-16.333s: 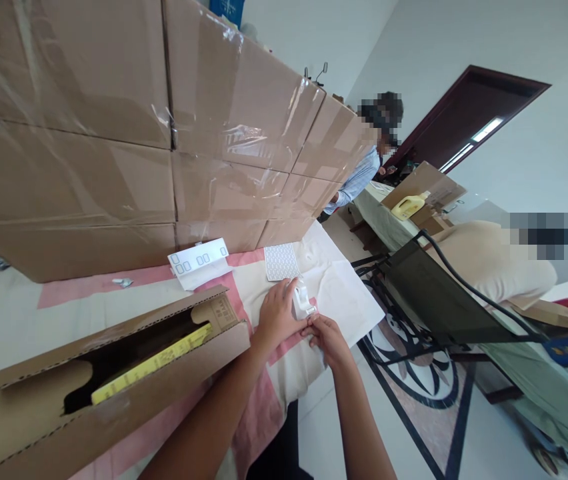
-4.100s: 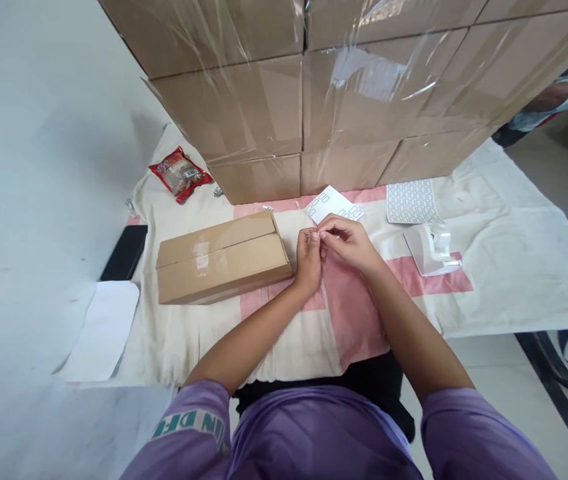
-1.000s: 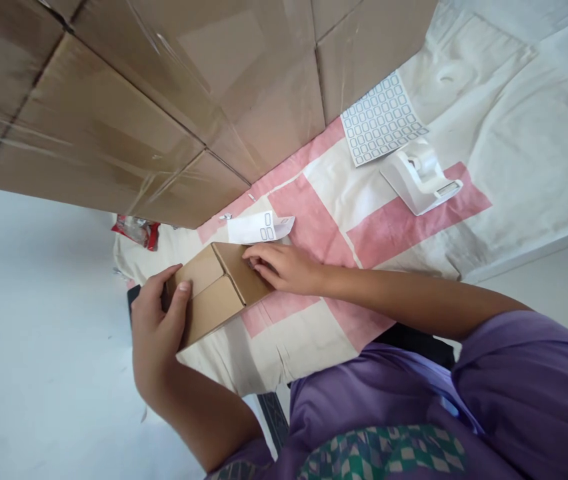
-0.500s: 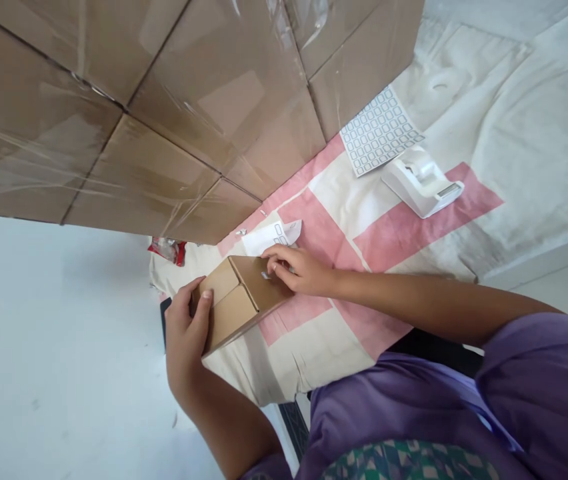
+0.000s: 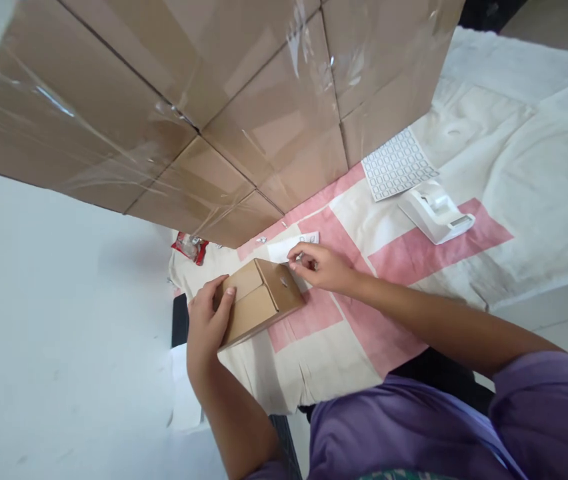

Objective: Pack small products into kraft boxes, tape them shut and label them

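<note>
A small brown cardboard box (image 5: 262, 299) lies on a cream and pink cloth (image 5: 394, 267). My left hand (image 5: 207, 325) grips the box's near end, thumb laid on its top. A small pale sticker shows on the box's right end face. My right hand (image 5: 320, 265) hovers just right of that face, fingers curled in a pinch over a white sticker strip (image 5: 291, 247) on the cloth. What the pinch holds, if anything, is too small to make out.
A tall stack of large taped cartons (image 5: 224, 100) stands just behind the box. A full sticker sheet (image 5: 398, 172) and a white tape dispenser (image 5: 437, 213) lie to the right. A red snack packet (image 5: 190, 247) sits by the stack's left corner.
My right hand has come off the box's end face and moved back to the sticker strip. A small sticker now shows on that face. My left hand keeps its hold.
</note>
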A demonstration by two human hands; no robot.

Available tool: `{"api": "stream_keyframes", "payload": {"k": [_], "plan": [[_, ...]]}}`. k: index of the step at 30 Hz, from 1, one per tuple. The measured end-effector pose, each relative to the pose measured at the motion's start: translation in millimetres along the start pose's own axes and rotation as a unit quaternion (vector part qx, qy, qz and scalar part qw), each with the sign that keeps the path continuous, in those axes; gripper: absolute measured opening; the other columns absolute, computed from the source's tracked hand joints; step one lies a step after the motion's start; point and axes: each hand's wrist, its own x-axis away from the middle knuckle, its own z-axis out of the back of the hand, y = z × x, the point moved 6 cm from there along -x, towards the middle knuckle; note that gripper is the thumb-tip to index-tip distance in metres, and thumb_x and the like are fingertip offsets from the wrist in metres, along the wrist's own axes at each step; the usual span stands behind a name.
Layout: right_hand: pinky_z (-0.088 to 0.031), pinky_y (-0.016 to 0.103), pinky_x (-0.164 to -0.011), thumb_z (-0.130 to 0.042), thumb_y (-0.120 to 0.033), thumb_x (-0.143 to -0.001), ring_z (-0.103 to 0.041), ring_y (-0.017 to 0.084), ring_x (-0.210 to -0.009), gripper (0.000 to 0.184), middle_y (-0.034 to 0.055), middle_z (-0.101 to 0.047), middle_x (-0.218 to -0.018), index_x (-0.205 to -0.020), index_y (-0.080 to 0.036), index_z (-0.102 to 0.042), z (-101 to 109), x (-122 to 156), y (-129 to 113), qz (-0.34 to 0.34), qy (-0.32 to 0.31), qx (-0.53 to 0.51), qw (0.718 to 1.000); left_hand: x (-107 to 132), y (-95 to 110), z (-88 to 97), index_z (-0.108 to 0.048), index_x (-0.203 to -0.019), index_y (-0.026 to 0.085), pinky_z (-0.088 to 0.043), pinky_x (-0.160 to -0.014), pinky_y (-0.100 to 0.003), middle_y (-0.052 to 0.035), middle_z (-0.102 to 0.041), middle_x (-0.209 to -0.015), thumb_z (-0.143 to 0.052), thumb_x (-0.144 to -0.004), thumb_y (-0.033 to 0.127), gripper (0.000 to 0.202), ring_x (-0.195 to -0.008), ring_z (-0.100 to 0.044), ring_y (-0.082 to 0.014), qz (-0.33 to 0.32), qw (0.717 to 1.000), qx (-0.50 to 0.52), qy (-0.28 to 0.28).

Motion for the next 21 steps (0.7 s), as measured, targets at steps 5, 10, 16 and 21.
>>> {"api": "stream_keyframes", "payload": {"k": [5, 10, 16, 21], "plan": [[-0.046, 0.027, -0.069, -0.067, -0.021, -0.088, -0.063, 0.014, -0.073, 0.006, 0.0034, -0.074, -0.086, -0.091, -0.017, -0.07, -12.2, -4.2, 7.8, 0.002, -0.129, 0.065, 0.989, -1.1, 2.4, -0.3, -0.066, -0.126, 0.026, -0.04, -0.109, -0.047, -0.0076, -0.071, -0.127, -0.051, -0.097, 0.055, 0.044, -0.119, -0.062, -0.0294, -0.008, 1.0, 0.0, -0.003], [-0.042, 0.025, -0.06, -0.059, -0.027, -0.093, -0.055, 0.012, -0.06, 0.015, -0.0003, -0.065, -0.072, -0.088, -0.017, -0.069, 20.4, -13.4, 6.6, -0.005, -0.006, 0.077, 0.997, 0.5, 5.7, 1.3, -0.065, -0.126, 0.026, -0.039, -0.11, -0.049, -0.0064, -0.071, -0.126, -0.049, -0.096, 0.056, 0.045, -0.115, -0.062, -0.029, -0.018, 1.0, -0.009, 0.0], [-0.042, 0.048, -0.111, -0.083, -0.052, -0.076, -0.05, 0.035, -0.138, 0.097, 0.0192, -0.051, -0.152, -0.156, -0.021, -0.039, -7.6, -2.5, -16.4, 0.099, -0.186, 0.149, 0.966, 3.3, 6.5, 0.1, -0.065, -0.128, 0.026, -0.043, -0.108, -0.048, -0.0067, -0.071, -0.127, -0.049, -0.097, 0.055, 0.045, -0.116, -0.062, -0.029, -0.043, 0.999, -0.006, 0.013], [-0.035, 0.052, -0.118, -0.091, -0.047, -0.061, -0.037, 0.037, -0.146, 0.13, 0.0198, -0.037, -0.157, -0.164, -0.024, -0.015, -49.0, 9.8, -46.1, 0.145, -0.252, 0.131, 0.948, 10.8, 10.4, 9.4, -0.074, -0.112, 0.024, -0.051, -0.096, -0.04, -0.0071, -0.077, -0.113, -0.053, -0.095, 0.057, 0.043, -0.106, -0.069, -0.0277, -0.097, 0.994, 0.037, 0.044]]}}
